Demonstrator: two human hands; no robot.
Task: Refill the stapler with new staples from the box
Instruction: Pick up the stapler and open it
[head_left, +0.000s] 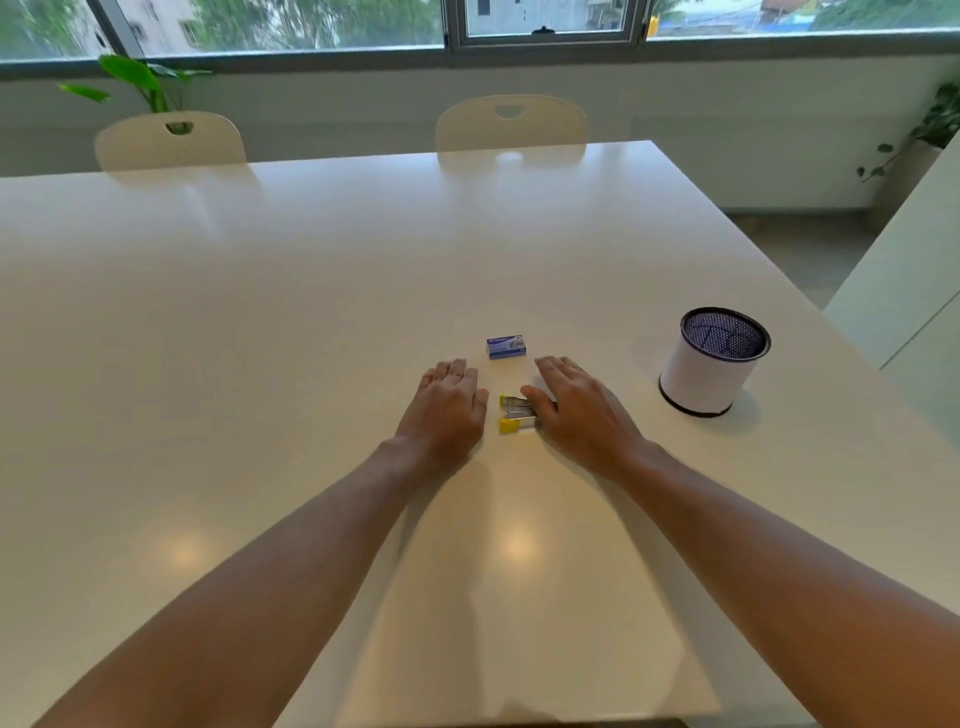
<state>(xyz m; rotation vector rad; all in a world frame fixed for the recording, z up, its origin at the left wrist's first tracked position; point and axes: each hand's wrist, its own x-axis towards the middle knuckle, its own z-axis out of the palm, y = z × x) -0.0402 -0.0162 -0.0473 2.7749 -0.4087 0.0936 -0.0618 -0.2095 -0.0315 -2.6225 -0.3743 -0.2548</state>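
Stapler (517, 414), small, yellow and metal, lay on white table (311, 312) between two hands, apparently swung open with top and base splayed. Staple box (506, 346) sat just beyond, closed as far as could be told.

Left to right: left hand (447, 410), flat, fingers straight, palm down beside stapler, gripped nothing, apparently not touching it. Then stapler. Then right hand (576, 410), fingers extended, thumb touching or overlapping stapler's right side, no curled grip seen. Farther right, well apart, stood round mesh-topped cup (714, 361).

Handling, judged: stapler light and rigid, smooth plastic and metal, likely to slide on glossy surface; best pinched by yellow sides while other hand steadied base. Box light cardboard, easily crushed; best held by long edges, end flap opened. Staple strips inside probably brittle, prone to snapping.

Counted: one stapler, one box, two hands, one cup, two chairs (511, 127) behind far edge, two potted plants.
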